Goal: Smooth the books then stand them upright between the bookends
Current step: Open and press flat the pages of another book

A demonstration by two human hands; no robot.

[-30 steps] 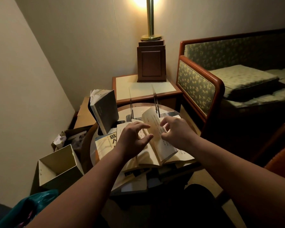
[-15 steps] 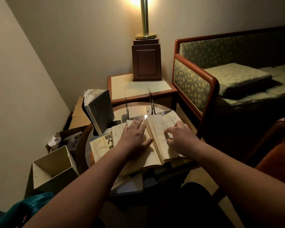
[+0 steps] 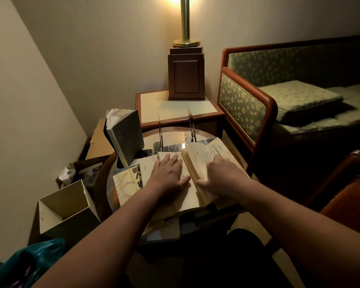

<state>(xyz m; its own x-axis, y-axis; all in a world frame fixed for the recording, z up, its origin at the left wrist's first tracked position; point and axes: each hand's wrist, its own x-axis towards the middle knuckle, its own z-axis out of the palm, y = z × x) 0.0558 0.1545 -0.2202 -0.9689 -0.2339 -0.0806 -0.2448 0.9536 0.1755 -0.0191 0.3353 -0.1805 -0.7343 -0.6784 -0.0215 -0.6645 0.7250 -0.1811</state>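
An open book (image 3: 187, 192) with yellowed pages lies on the round table (image 3: 175, 135), on top of other flat books. My left hand (image 3: 167, 173) presses flat on its left page, fingers straight. My right hand (image 3: 220, 175) lies on the right-hand stack of pages, thumb hooked at their lower edge. Two thin clear bookends (image 3: 160, 129) (image 3: 192, 124) stand at the table's far side with nothing between them. A grey book (image 3: 126, 138) stands upright and tilted at the table's left. A yellow-covered book (image 3: 125, 183) lies flat beneath the open one.
Behind the round table a side table (image 3: 154, 100) carries a wooden lamp base (image 3: 186, 73). To the right are a green sofa (image 3: 245, 107) and a wooden chair arm (image 3: 349, 183). An open white box (image 3: 64, 206) and crumpled paper (image 3: 66, 173) sit on the floor at left.
A raised page has been laid down. Both hands lowered onto the open book; the left went from curled above it to flat on the left page, the right onto the right pages.
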